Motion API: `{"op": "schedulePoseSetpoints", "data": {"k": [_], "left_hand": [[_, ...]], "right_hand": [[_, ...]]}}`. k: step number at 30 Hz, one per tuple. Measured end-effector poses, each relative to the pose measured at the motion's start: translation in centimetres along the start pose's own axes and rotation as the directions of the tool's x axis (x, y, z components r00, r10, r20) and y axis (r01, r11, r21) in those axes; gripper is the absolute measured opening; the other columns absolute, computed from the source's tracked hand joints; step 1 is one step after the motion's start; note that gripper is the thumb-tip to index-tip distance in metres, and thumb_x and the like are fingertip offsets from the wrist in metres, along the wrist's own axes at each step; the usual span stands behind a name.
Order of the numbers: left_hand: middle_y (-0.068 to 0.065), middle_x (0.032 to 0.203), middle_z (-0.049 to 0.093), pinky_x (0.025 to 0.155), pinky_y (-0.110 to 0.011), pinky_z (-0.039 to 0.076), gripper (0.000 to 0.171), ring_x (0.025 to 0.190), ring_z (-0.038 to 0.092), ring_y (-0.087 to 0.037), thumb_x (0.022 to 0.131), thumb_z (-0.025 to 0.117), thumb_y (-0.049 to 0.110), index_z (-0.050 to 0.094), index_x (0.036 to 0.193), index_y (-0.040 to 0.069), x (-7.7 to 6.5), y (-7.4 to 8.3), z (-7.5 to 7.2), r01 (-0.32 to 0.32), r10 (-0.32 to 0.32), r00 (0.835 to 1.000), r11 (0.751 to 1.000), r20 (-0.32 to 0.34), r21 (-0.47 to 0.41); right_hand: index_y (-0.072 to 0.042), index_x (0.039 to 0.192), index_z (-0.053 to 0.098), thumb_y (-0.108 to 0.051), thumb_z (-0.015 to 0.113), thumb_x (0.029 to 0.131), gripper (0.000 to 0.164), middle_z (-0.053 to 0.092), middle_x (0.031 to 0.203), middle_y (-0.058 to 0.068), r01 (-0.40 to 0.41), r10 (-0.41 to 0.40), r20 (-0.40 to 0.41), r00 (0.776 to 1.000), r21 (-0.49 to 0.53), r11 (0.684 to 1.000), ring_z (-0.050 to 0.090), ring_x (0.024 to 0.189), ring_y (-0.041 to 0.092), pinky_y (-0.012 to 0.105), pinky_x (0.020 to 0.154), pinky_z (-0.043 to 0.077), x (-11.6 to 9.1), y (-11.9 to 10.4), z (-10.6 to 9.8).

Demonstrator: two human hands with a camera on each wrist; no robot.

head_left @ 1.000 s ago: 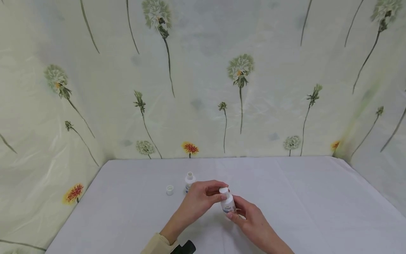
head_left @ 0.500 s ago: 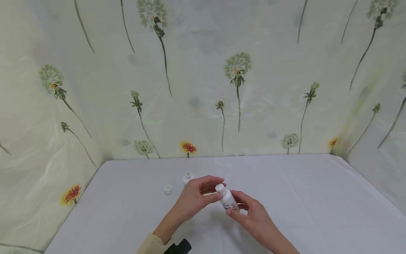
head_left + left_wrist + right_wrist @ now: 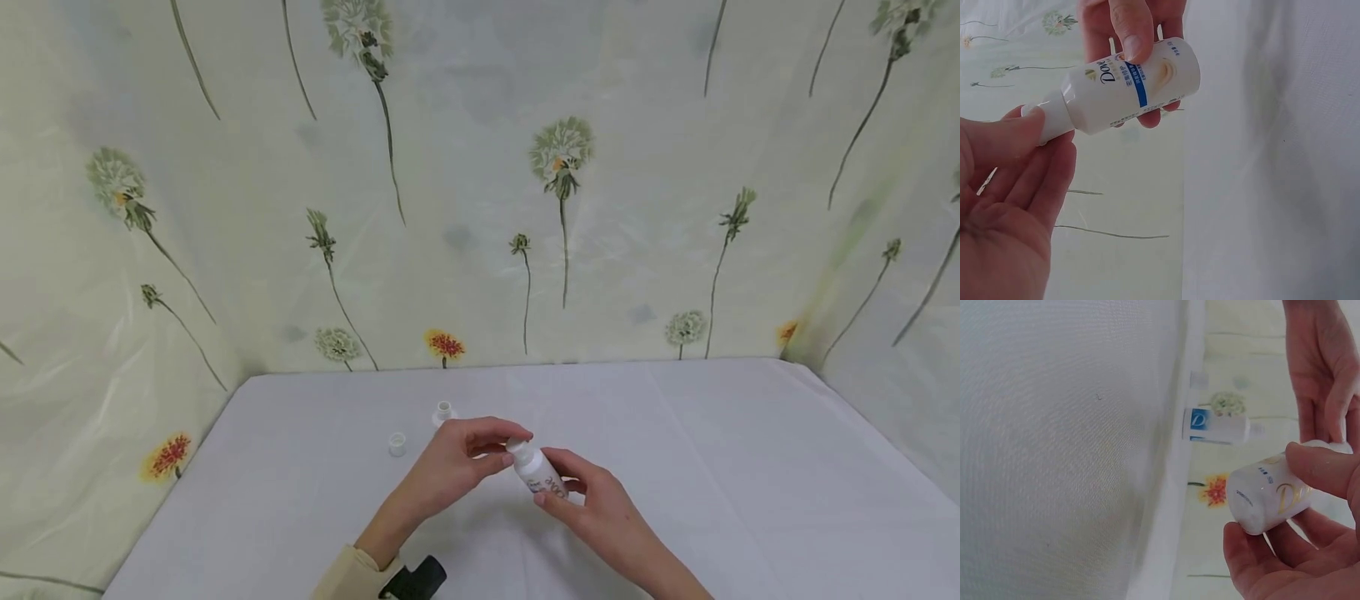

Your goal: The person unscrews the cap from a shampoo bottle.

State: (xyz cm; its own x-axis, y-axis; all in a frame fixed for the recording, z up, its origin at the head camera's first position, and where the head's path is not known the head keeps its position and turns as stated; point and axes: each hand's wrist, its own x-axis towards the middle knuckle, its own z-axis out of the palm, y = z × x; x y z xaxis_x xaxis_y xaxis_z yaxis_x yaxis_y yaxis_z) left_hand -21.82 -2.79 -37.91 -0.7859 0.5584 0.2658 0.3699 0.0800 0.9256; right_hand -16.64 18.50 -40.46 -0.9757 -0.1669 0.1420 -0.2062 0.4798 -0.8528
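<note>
A small white Dove bottle is held tilted above the table, its capped end toward the left. My right hand grips the bottle's body between thumb and fingers. With thumb and fingertips my left hand pinches the white cap at its top. Behind the left hand a second white bottle stands upright with its neck uncovered; the hand hides its lower part in the head view. The right wrist view shows its blue label. Left of it, a loose white cap sits on the table.
A white cloth covers the table. Flower-printed sheeting hangs behind it and along both sides. A black device is strapped at my left wrist, by the cream sleeve.
The held bottle has tipped further, its cap end leaning left, and its printed side has turned. Both hands have shifted slightly left with it. The other bottle and the loose cap stay in place.
</note>
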Motion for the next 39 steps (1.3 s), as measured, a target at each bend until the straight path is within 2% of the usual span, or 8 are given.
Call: {"op": "schedulePoseSetpoints", "data": {"k": [5, 9, 17, 21, 29, 35, 39], "left_hand": [[-0.006, 0.114, 0.069, 0.089, -0.030, 0.052, 0.027, 0.099, 0.066, -0.014, 0.091, 0.069, 0.001, 0.071, 0.115, 0.011, 0.01, -0.05, -0.07, -0.015, 0.015, 1.000, 1.000, -0.012, 0.024], [-0.002, 0.111, 0.069, 0.087, -0.028, 0.053, 0.026, 0.096, 0.066, -0.012, 0.090, 0.071, 0.005, 0.072, 0.113, 0.017, -0.01, -0.04, -0.05, 0.000, 0.002, 1.000, 0.998, -0.028, 0.063], [0.004, 0.103, 0.069, 0.083, -0.027, 0.054, 0.023, 0.092, 0.066, -0.011, 0.087, 0.075, 0.009, 0.074, 0.108, 0.017, -0.11, 0.13, 0.14, 0.014, -0.008, 0.998, 0.995, -0.061, 0.100], [0.008, 0.099, 0.069, 0.080, -0.027, 0.055, 0.022, 0.090, 0.066, -0.012, 0.086, 0.077, 0.011, 0.074, 0.107, 0.017, -0.07, 0.28, 0.12, 0.035, -0.027, 0.996, 0.994, -0.080, 0.100], [0.005, 0.098, 0.069, 0.078, -0.027, 0.056, 0.023, 0.091, 0.066, -0.014, 0.084, 0.079, 0.013, 0.073, 0.106, 0.015, -0.01, 0.13, 0.18, 0.080, -0.074, 0.992, 0.996, -0.106, 0.050], [0.003, 0.100, 0.068, 0.076, -0.028, 0.056, 0.026, 0.090, 0.067, -0.017, 0.083, 0.080, 0.015, 0.072, 0.108, 0.014, -0.02, 0.26, -0.02, 0.086, -0.085, 0.994, 0.996, -0.075, 0.021], [0.001, 0.105, 0.067, 0.079, -0.031, 0.056, 0.029, 0.090, 0.066, -0.017, 0.084, 0.080, 0.014, 0.070, 0.110, 0.017, -0.19, 0.42, -0.52, 0.056, -0.055, 0.998, 0.998, -0.023, 0.032]], "right_hand": [[-0.016, 0.128, 0.062, -0.018, 0.077, 0.086, 0.044, 0.065, 0.119, -0.003, 0.002, -0.002, 0.013, 1.000, 0.013, 1.000, 0.060, 0.106, 0.018, 0.033, 0.086, 0.051, -0.03, 0.01, -0.03], [-0.017, 0.129, 0.062, -0.020, 0.077, 0.086, 0.045, 0.064, 0.121, -0.002, -0.014, 0.013, 0.024, 1.000, 0.022, 1.000, 0.059, 0.107, 0.018, 0.033, 0.085, 0.052, 0.01, 0.00, 0.01], [-0.023, 0.127, 0.063, -0.020, 0.078, 0.085, 0.044, 0.064, 0.122, -0.002, -0.050, 0.050, 0.002, 0.999, 0.022, 0.998, 0.061, 0.106, 0.021, 0.029, 0.076, 0.053, -0.17, 0.00, -0.02], [-0.027, 0.124, 0.064, -0.019, 0.079, 0.084, 0.044, 0.065, 0.119, -0.006, -0.042, 0.042, -0.033, 0.999, -0.010, 0.999, 0.061, 0.102, 0.018, 0.029, 0.077, 0.052, -0.19, -0.09, -0.07], [-0.031, 0.122, 0.065, -0.016, 0.079, 0.083, 0.044, 0.066, 0.115, -0.009, -0.044, 0.042, -0.053, 0.998, -0.033, 0.998, 0.060, 0.100, 0.015, 0.028, 0.077, 0.051, -0.19, -0.32, -0.22], [-0.024, 0.124, 0.065, -0.019, 0.079, 0.084, 0.043, 0.065, 0.119, -0.004, -0.016, 0.016, -0.032, 0.999, 0.007, 1.000, 0.061, 0.102, 0.016, 0.029, 0.076, 0.052, -0.21, -0.65, -0.44], [-0.022, 0.127, 0.064, -0.021, 0.078, 0.085, 0.044, 0.064, 0.121, 0.000, -0.025, 0.025, -0.002, 1.000, 0.040, 0.999, 0.061, 0.104, 0.020, 0.030, 0.075, 0.053, -0.31, -0.73, -0.54]]}}
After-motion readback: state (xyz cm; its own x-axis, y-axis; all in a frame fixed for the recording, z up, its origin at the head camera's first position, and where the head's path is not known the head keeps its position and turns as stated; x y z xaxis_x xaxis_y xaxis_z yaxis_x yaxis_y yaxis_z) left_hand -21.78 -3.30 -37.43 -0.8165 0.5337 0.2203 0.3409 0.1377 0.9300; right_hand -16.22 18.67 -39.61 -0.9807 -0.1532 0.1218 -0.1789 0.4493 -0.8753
